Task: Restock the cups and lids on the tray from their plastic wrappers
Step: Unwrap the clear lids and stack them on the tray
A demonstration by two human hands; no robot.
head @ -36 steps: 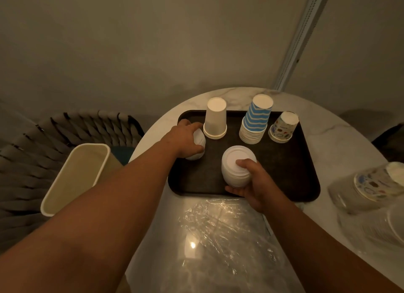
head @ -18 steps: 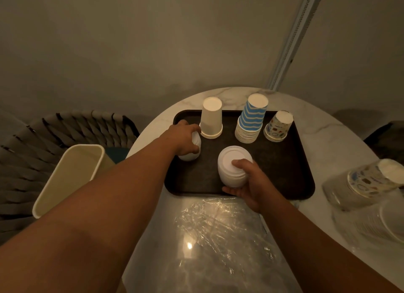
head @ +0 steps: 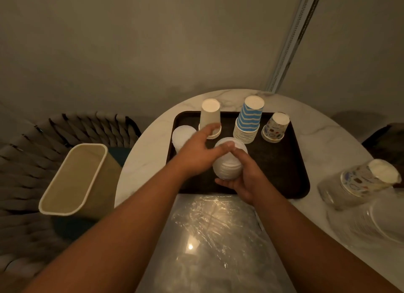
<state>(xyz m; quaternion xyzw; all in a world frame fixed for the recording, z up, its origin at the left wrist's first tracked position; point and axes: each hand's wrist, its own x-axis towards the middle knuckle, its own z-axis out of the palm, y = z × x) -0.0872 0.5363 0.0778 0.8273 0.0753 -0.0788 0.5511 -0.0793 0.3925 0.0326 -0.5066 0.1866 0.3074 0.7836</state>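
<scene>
We judge the lid stack point(head: 228, 161) on the tray point(head: 282, 163) light and slippery; right hand point(head: 244, 179) clamps its side, left hand point(head: 196, 150) hovers spread beside it.

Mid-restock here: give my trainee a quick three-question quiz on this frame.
1. How many cup stacks stand upside down on the tray?
2. True or false: the right hand grips the lid stack.
3. The bin is: A) on the tray B) left of the table C) behind the cups.

Key: 1. Three: plain, striped, patterned. 2. True. 3. B.
</scene>
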